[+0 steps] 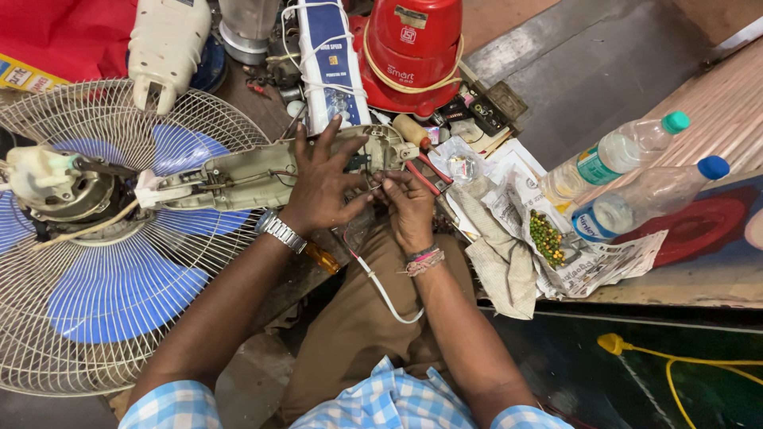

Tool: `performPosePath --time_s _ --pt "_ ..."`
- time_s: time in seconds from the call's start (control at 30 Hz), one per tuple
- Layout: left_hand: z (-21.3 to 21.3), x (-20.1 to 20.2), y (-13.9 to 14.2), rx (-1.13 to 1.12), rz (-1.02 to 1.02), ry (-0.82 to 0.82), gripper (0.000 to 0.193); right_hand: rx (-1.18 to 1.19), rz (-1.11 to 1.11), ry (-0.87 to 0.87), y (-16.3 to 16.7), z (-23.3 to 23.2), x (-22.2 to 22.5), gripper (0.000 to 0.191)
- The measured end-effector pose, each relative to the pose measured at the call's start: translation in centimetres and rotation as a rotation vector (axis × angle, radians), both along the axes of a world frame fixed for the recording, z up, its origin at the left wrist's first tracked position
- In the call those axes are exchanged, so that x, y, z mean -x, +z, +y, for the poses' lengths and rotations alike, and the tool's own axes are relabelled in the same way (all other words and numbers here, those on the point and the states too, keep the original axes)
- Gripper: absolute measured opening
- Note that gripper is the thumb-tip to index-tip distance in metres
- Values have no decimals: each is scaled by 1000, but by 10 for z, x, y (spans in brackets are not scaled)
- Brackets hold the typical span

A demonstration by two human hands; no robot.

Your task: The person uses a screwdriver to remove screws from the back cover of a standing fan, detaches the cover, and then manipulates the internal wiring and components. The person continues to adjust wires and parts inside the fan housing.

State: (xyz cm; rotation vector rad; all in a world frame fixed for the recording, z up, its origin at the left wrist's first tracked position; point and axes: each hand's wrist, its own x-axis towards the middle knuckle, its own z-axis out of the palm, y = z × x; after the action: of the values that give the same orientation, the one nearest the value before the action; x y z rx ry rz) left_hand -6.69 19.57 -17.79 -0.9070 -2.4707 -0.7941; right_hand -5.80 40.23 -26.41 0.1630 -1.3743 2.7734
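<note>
While fingers point(342, 159) press it, housing point(254, 175) lies beneath.

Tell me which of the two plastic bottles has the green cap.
The upper bottle, farther from the person. The one below it has a blue cap.

Cluttered workbench point(556, 87), grey and worn. Just right of the right hand point(411, 208): crumpled newspaper point(592, 262) with a heap of green peas point(547, 237), a folded cloth point(501, 266), two plastic bottles point(612, 155) lying on their sides. Beyond the left hand point(322, 179): red mixer jar point(409, 48), white power strip point(332, 59). Left of both hands: fan grille point(103, 238) laid flat, blue blades inside.
</note>
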Motion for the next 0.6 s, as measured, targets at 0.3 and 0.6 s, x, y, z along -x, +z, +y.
performPosePath --time_s 0.3,0.6 --pt "-2 6 -8 -38 -14 -39 22 -43 56 23 4 -7 1 13" --pt "-5 9 -9 -100 -42 -43 24 278 31 86 10 9 -1 33"
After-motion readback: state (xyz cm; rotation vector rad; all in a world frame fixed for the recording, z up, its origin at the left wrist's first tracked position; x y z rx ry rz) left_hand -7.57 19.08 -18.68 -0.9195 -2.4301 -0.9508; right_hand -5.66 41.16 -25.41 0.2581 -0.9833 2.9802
